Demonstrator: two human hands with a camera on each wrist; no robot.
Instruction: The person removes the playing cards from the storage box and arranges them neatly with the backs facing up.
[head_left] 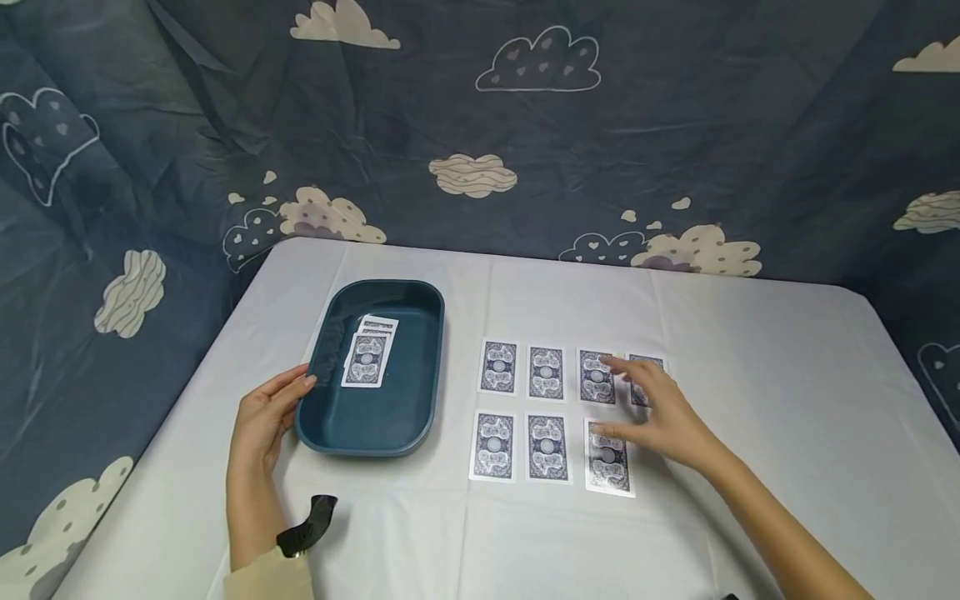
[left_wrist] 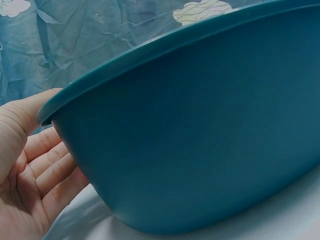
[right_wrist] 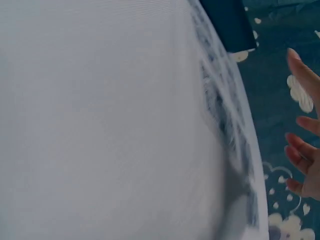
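Note:
My left hand [head_left: 264,417] is at the left side of a dark teal tray [head_left: 435,367]. In the left wrist view its thumb lies at the rim of the tray [left_wrist: 190,125], with the fingers against the outer wall below. A small overlapping pile of playing cards [head_left: 367,360] lies face down inside. My right hand [head_left: 667,417] hovers with spread fingers over the right end of two rows of face-down cards. Its thumb is above the rightmost front card [head_left: 609,467]; its fingers partly cover the back-row cards [head_left: 595,385] there. Nothing shows between thumb and fingers in the right wrist view.
Other face-down cards include a front-left one [head_left: 492,462] and a back-left one [head_left: 498,379]. A white cloth [head_left: 787,375] covers the table. Behind hangs a dark curtain [head_left: 465,108] with clouds. A black strap piece [head_left: 311,525] sits at my left wrist.

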